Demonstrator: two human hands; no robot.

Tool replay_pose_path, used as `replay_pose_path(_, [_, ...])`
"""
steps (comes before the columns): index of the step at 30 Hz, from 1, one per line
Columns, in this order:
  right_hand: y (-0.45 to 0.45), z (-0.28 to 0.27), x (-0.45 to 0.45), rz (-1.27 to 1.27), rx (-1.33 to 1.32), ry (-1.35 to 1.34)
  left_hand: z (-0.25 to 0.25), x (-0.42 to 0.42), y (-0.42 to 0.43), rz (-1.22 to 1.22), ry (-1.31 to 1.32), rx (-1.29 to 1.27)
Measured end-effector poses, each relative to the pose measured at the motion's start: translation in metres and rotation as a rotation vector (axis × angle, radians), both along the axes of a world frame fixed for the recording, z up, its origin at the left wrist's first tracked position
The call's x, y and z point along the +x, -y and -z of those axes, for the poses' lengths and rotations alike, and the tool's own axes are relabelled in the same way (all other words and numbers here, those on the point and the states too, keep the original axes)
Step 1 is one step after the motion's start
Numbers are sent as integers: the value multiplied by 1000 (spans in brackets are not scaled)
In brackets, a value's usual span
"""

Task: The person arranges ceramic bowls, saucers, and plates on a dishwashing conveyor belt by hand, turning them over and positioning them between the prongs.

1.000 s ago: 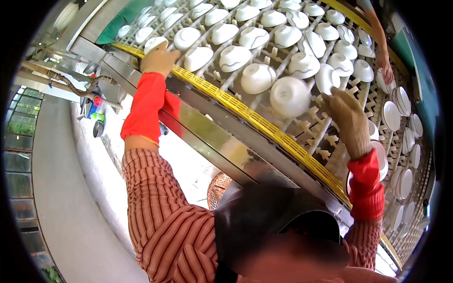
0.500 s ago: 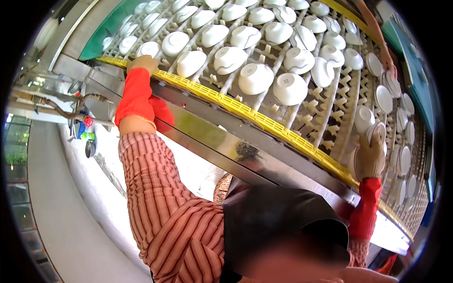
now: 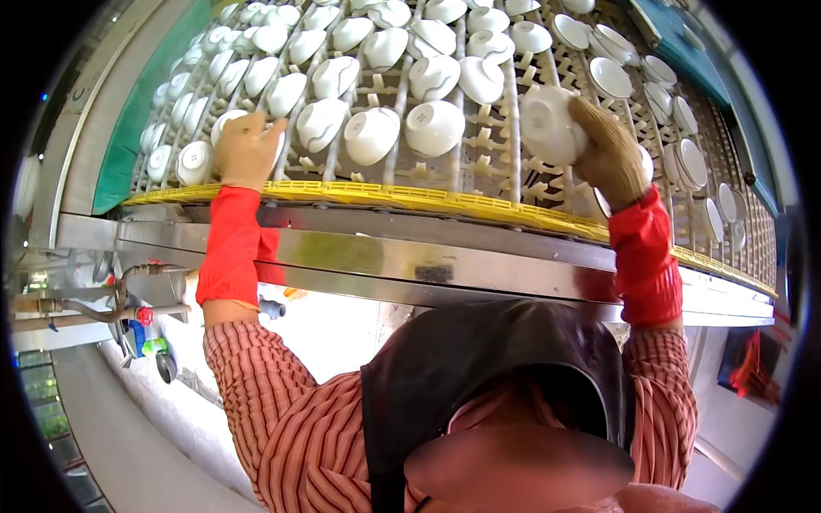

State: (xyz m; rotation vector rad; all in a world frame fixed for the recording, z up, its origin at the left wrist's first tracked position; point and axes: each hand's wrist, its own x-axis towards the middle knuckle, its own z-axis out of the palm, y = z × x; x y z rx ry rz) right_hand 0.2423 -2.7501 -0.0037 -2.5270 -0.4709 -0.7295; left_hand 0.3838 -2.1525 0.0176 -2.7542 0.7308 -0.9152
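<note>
white bowl (image 3: 547, 126), over rack (image 3: 516, 171): held by right hand (image 3: 611, 154), fingers closed round its side; slack grip could knock it against other bowls (image 3: 434, 128). left hand (image 3: 246, 154): half-curled beside these, hold unclear.

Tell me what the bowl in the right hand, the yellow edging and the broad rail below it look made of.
Bowl: probably glazed ceramic, going by its smooth white surface, though blurred.
Yellow edging: likely moulded plastic, with regular slots and even colour.
Broad rail: seemingly polished metal, perhaps stainless steel; it mirrors nearby colours.
</note>
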Motion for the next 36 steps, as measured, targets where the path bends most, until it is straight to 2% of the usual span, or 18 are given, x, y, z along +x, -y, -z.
replay_pose_path(2, [-23,7,16,-172,749,-432,-15,-26,63,264,19,-57])
replay_pose_path(3, [-27,8,17,-186,813,-516,-15,-34,88,355,10,-139])
replay_pose_path(6, [-24,-37,-19,-67,103,-347,-21,-49,146,543,-49,-205])
replay_pose_path(8, [-26,-60,-51,185,250,-636,-16,-55,174,565,-115,-248])
replay_pose_path(9, [-17,-36,-61,109,155,-350,-10,-53,184,545,-156,-291])
replay_pose_path(13, [14,-5,-97,259,-308,-264,1,-53,237,426,-264,-306])
replay_pose_path(16, [34,5,-103,244,-210,-535,1,-35,267,332,-254,-168])
replay_pose_path(20, [34,-38,-86,316,114,-789,-13,43,293,167,-115,178])
replay_pose_path(21, [38,-45,-79,286,342,-860,-22,57,301,137,-76,269])
replay_pose_path(22, [44,-37,-71,211,622,-793,-30,73,311,14,-207,393])
replay_pose_path(24, [53,-27,-44,-32,-135,-133,-30,109,324,50,-155,498])
replay_pose_path(25, [51,-19,-30,-32,-37,36,-27,124,330,116,-141,539])
replay_pose_path(27, [55,-19,1,-9,13,65,-9,162,343,172,-263,612])
replay_pose_path(28, [59,-24,11,-41,52,-90,-4,175,349,157,-336,630])
replay_pose_path(29, [54,-30,12,25,221,-172,-7,179,353,176,-370,649])
replay_pose_path(32, [66,-32,15,375,335,-398,-10,187,360,209,-470,659])
replay_pose_path(34, [91,-8,17,538,101,-294,-4,198,359,199,-524,612])
replay_pose_path(36, [112,-24,17,719,-214,-351,-10,183,362,174,-492,580])
